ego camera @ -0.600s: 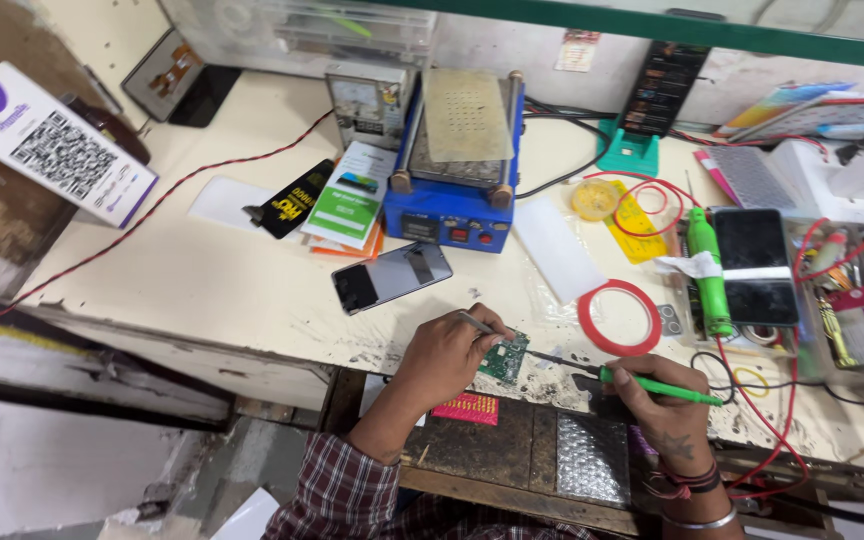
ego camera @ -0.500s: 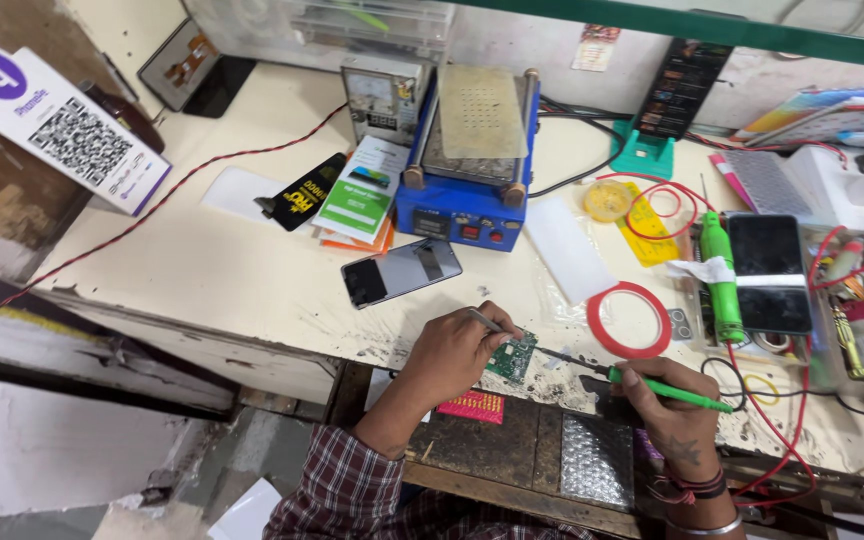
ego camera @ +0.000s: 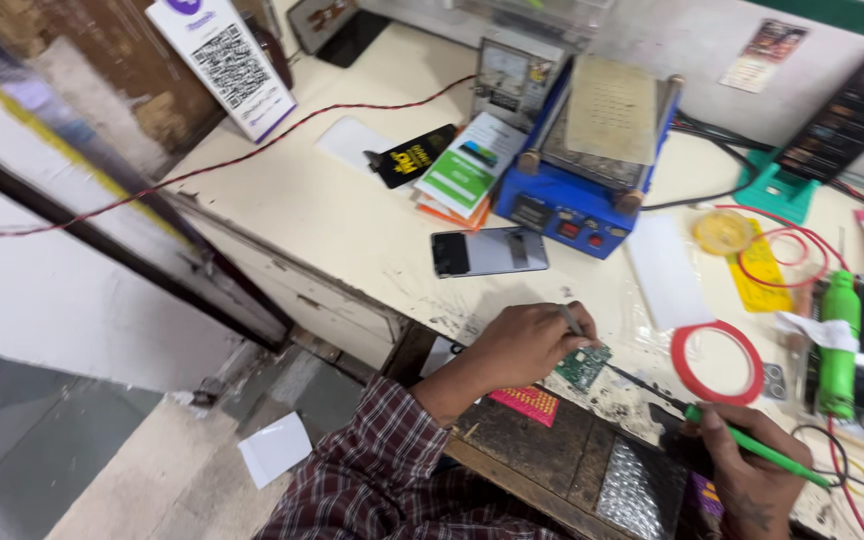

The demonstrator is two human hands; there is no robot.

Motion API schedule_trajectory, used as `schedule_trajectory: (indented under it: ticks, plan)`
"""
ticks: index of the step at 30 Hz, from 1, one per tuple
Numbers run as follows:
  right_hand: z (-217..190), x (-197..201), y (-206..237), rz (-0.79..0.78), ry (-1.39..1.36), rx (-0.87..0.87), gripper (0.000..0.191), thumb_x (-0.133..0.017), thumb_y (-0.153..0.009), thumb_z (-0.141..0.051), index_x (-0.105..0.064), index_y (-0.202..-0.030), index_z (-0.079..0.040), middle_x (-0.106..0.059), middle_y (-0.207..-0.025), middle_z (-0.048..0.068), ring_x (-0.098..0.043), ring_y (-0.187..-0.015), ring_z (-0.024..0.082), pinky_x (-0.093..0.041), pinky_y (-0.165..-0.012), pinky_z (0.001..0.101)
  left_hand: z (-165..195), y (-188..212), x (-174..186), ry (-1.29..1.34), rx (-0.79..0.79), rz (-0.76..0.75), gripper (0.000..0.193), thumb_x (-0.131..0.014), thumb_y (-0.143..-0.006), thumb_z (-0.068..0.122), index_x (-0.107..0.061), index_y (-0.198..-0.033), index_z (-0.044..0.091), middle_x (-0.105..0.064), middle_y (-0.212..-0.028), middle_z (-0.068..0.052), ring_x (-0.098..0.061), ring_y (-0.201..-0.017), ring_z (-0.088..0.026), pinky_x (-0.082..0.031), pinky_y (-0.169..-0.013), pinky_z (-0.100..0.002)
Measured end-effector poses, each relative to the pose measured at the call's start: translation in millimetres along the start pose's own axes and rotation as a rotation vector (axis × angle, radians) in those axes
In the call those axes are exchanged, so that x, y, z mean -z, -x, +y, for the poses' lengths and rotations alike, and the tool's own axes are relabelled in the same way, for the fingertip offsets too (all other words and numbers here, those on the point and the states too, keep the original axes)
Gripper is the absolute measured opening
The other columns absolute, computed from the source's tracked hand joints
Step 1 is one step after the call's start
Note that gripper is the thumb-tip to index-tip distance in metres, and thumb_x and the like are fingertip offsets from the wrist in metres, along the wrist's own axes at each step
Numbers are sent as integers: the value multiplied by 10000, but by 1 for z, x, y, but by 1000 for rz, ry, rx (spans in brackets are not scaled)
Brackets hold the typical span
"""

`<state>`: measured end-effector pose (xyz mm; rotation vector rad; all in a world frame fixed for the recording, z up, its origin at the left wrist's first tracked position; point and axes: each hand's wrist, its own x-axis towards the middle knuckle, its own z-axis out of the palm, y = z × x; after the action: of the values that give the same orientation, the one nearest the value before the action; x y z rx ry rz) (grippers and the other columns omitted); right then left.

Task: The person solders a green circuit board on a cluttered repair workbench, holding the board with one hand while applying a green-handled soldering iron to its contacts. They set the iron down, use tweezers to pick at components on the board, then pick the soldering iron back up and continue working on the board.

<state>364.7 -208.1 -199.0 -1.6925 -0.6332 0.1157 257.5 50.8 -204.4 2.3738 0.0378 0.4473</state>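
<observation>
At the near edge, our left hand [ego camera: 527, 345] pinches tweezers [ego camera: 573, 322] over the circuit board [ego camera: 583, 366]; our right hand [ego camera: 752, 470] grips the soldering iron [ego camera: 712, 425], work apparently midway.

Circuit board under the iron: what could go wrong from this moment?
The small green circuit board sits near the bench edge, steadied only by the left hand with thin tweezers; it could slip or tip off. The right hand brings the green-handled soldering iron tip close to the left fingers, so a burn seems possible. Red wires lie by the right hand and might snag the iron.
</observation>
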Motion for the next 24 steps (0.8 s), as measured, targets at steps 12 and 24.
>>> schedule_trajectory:
  ticks: [12, 24]
  plan:
    - [3, -57, -34, -7, 54, -3, 148, -674, -1029, -7, -695, -1068, 134, -734, -860, 197, -728, -799, 207, -590, -867, 321, -46, -11, 94, 12, -11, 3, 181, -563, -1045, 302, -591, -1110, 135, -768, -946, -7, -754, -884, -196, -574, -723, -386]
    - [133, -53, -54, -13, 27, 15, 162, -671, -1048, -19, -688, -1061, 142, -729, -864, 203, -723, -814, 214, -589, -893, 333, -118, -33, 5, 9, -29, 19, 174, -560, -1039, 289, -582, -1105, 130, -783, -970, 4, -765, -895, -187, -585, -729, -376]
